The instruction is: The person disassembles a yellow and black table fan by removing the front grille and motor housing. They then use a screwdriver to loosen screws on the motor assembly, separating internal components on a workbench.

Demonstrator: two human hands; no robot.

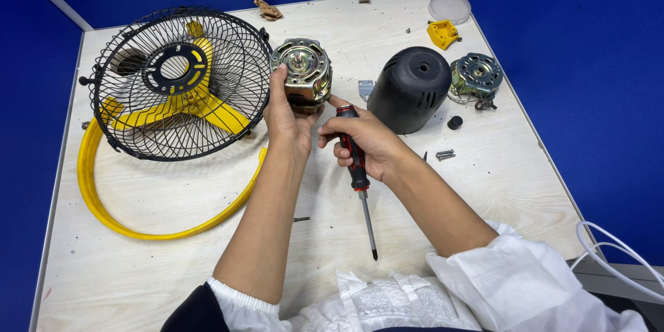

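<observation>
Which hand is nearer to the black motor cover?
Right. The right hand, holding the screwdriver, sits just beside the black motor cover; the left hand grips the motor farther off.

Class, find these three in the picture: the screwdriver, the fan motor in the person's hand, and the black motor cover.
screwdriver (pixel 357 166): head view, on its red and black handle.
fan motor (pixel 302 69): head view, on its metal top face.
black motor cover (pixel 408 93): head view, on its domed side.

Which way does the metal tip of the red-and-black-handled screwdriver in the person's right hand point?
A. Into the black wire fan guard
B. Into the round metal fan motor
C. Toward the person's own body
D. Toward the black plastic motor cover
C: the right hand grips the red-and-black-handled screwdriver with its shaft running down toward the person, away from the round metal fan motor held by the left hand.
</observation>
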